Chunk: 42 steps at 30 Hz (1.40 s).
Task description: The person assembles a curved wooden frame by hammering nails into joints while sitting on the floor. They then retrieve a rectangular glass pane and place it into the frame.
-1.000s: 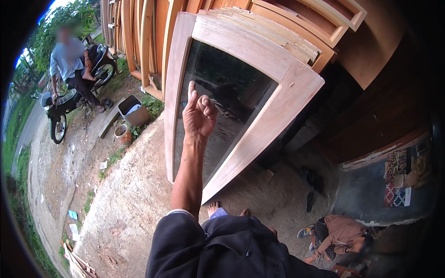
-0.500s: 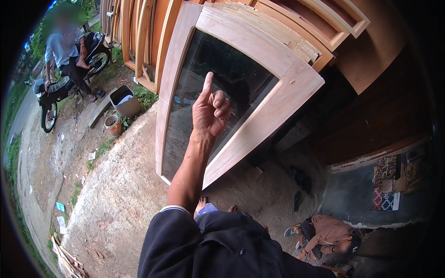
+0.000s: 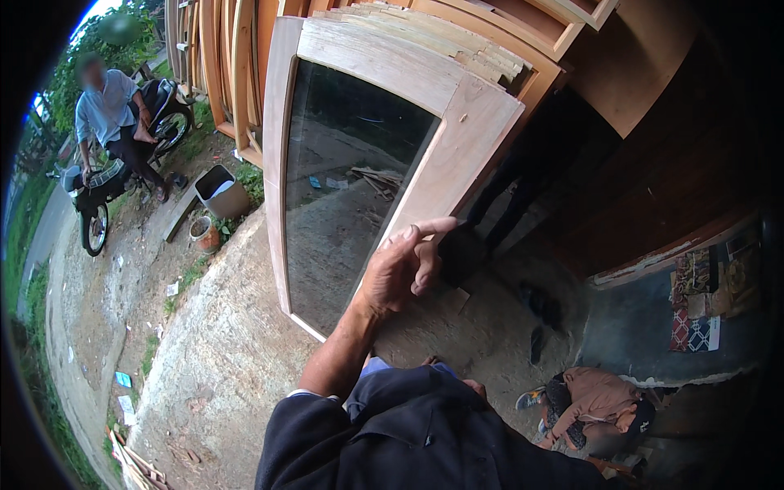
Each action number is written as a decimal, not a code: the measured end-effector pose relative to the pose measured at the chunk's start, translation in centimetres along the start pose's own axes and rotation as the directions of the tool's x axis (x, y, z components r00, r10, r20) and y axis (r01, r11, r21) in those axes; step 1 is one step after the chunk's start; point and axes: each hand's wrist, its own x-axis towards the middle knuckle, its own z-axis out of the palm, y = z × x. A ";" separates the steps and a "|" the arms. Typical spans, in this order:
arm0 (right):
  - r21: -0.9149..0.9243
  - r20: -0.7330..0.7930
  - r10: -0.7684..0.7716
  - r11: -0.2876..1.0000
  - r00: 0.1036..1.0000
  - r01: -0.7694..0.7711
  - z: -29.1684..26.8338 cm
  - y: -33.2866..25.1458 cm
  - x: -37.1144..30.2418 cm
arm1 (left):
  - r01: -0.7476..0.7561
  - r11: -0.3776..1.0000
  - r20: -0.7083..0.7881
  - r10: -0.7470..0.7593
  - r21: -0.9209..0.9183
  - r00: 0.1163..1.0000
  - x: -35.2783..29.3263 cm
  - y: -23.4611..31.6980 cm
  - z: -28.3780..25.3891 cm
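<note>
In front of the leaning window frame [image 3: 384,155], one hand [image 3: 404,273] is raised from a dark sleeve [image 3: 392,433]. Which hand it is cannot be told for certain; it enters from the lower left, so it is taken as the left. The index finger [image 3: 433,227] is extended and points right, with its tip just beside the frame's wooden right rail. The other fingers are curled loosely toward the palm, and they clamp nothing. Whether the fingertip touches the wood cannot be told. The frame holds a dark glass pane [image 3: 343,204] and stands tilted on the concrete floor [image 3: 220,351], against stacked wooden frames [image 3: 457,41]. The other hand is out of view. At upper left, a person [image 3: 106,114] sits on a motorbike [image 3: 94,196].
</note>
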 end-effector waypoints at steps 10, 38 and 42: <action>0.005 -0.038 0.059 0.998 0.998 -0.059 -10.0 -0.5 4.1 | 0.604 0.612 -0.477 -0.382 0.511 0.791 -10.5 -21.1 -5.7; -0.310 -0.778 -0.538 0.779 0.326 0.545 -52.8 -52.0 32.9 | 0.541 0.045 -0.509 -0.284 0.840 0.813 3.6 -28.7 -12.4; -0.191 -0.872 -0.409 0.789 0.269 0.584 -53.6 -51.5 36.4 | 0.432 0.192 -0.411 -0.140 0.881 0.901 11.0 -27.5 -12.7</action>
